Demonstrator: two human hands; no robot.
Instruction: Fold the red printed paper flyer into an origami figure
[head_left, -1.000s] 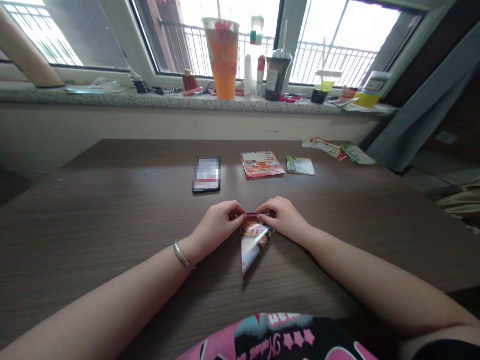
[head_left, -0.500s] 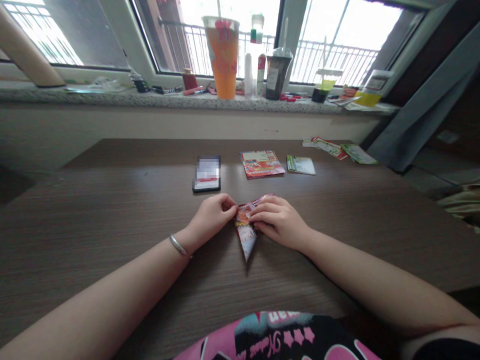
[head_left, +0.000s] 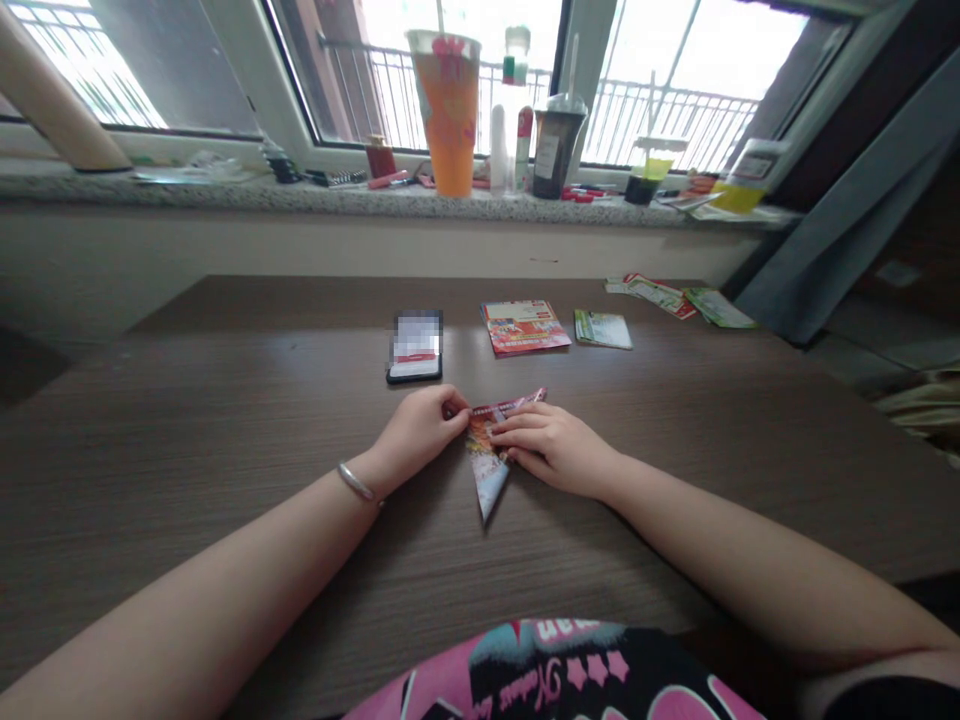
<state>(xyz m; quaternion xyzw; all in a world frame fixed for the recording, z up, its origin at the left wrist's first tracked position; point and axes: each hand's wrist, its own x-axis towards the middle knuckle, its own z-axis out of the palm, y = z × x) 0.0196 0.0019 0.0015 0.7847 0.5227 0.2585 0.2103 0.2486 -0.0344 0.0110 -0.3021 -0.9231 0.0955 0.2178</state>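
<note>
A sheet of colourful printed paper (head_left: 487, 474), folded into a narrow triangle, lies on the brown table with its point towards me. Along its far side runs a narrow reddish folded strip. My left hand (head_left: 426, 422), a silver bangle on its wrist, pinches the left far corner between thumb and fingertips. From the right, my right hand (head_left: 559, 446) holds the paper against the table, its fingers reaching over the middle and hiding part of the print. The strip's right end sticks out beyond those fingers.
Beyond my hands lie a phone (head_left: 415, 346) with a blurred screen, a stack of printed papers (head_left: 526, 328) and a smaller green-white stack (head_left: 603, 329). More paper pieces (head_left: 660, 296) are at the far right. Cups, including a tall orange one (head_left: 450, 120), line the windowsill (head_left: 330, 204).
The paper has shifted slightly left, its point too. My right fingers have slid down off the far edge, uncovering more of the reddish strip. My left hand keeps its pinch.
</note>
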